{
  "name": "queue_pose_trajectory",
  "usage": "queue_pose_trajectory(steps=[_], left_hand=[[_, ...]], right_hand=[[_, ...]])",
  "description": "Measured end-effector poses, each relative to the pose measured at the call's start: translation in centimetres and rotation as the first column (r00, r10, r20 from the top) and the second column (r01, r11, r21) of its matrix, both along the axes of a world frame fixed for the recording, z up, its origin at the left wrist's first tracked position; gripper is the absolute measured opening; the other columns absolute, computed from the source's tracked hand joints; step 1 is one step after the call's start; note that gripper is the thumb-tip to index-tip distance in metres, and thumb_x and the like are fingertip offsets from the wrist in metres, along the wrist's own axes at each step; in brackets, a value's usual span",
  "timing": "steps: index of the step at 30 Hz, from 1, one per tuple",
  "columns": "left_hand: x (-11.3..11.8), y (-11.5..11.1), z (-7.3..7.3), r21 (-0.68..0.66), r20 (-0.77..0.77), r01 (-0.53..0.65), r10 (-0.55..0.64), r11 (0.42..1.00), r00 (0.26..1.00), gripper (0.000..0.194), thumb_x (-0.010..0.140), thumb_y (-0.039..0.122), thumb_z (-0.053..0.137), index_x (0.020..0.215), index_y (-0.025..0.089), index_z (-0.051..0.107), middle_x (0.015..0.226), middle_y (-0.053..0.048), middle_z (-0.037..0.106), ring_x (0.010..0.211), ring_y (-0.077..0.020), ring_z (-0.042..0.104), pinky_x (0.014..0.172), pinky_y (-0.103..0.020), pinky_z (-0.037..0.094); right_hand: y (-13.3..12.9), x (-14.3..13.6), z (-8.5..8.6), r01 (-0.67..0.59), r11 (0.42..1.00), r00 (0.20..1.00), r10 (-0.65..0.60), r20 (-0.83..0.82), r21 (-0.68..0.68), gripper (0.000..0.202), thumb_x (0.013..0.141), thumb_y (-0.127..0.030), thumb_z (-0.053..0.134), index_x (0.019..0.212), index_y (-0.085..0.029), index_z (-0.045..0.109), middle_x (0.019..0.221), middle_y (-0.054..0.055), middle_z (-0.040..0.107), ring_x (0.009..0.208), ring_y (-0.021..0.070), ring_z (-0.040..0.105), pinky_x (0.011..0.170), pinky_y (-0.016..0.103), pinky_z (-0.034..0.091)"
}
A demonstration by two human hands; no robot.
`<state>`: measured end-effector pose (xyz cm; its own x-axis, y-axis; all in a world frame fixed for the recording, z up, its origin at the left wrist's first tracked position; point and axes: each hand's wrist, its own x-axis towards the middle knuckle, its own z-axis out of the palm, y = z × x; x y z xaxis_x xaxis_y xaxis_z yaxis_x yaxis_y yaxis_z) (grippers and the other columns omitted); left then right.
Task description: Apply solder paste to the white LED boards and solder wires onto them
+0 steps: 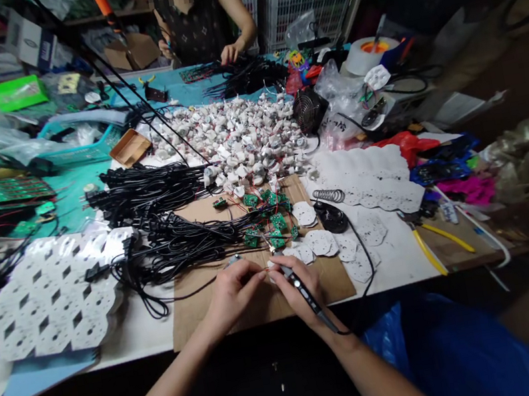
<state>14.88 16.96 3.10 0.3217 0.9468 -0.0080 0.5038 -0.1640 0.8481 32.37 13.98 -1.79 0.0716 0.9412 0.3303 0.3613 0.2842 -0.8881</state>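
Note:
My right hand is wrapped round a soldering iron, a dark pen-shaped handle with small light buttons. Its cord runs back past my wrist. My left hand is closed in a pinch on a thin reddish wire, close to my right fingertips. A black cable leads up to the left hand from the left. Both hands are over a brown cardboard sheet. Just beyond them lie small green circuit boards with wires attached. Where the iron's tip touches is too small to make out.
Bundled black power cords lie left of the boards, near white perforated panels. A heap of white parts fills the middle. Yellow-handled pliers, a coiled spring stand and a small fan are rightward. A co-worker sits opposite.

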Motion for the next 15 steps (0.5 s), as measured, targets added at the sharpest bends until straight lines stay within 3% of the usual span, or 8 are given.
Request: queue_pose_trajectory(steps=[4,9,12,15], left_hand=[[0.1,0.0,0.0,0.068,-0.147,0.024,-0.014,0.997,0.989,0.019,0.093,0.030,0.056,0.080,0.020,0.065,0.076,-0.002,0.064,0.072,-0.0157,0.057,0.068,-0.029,0.043],[0.9,0.1,0.5,0.243,-0.447,0.133,-0.011,0.961,0.894,0.016,0.090,0.027,0.058,0.078,0.020,0.068,0.097,-0.009,0.065,0.089,-0.0234,0.051,0.079,-0.038,0.041],[1.3,0.3,0.4,0.233,-0.481,0.150,-0.020,0.961,0.876,0.017,0.089,0.028,0.060,0.077,0.020,0.069,0.101,-0.008,0.066,0.094,-0.0250,0.050,0.079,-0.040,0.039],[1.4,0.5,0.0,0.194,-0.494,0.139,-0.026,0.971,0.869,0.020,0.091,0.030,0.059,0.076,0.021,0.069,0.098,-0.007,0.066,0.094,-0.0245,0.050,0.077,-0.039,0.036]], right_hand=[[-0.2,0.8,0.6,-0.008,0.999,1.000,0.008,0.004,0.037,0.024,0.095,-0.023,0.060,0.116,-0.027,0.069,0.089,0.003,0.071,0.083,0.0178,0.069,0.078,0.031,0.057],[-2.2,3.0,0.9,-0.021,0.996,0.999,0.018,0.033,0.090,0.027,0.095,-0.028,0.059,0.119,-0.025,0.071,0.079,0.003,0.068,0.070,0.0180,0.064,0.066,0.031,0.055],[-3.8,4.0,0.9,0.006,0.996,0.999,-0.010,0.042,0.090,0.029,0.093,-0.025,0.060,0.120,-0.025,0.072,0.079,0.003,0.069,0.068,0.0182,0.065,0.063,0.031,0.055],[-4.8,4.4,1.0,0.032,0.996,0.999,-0.035,0.040,0.077,0.028,0.092,-0.018,0.060,0.116,-0.025,0.072,0.091,0.005,0.076,0.077,0.0194,0.070,0.069,0.033,0.057]])
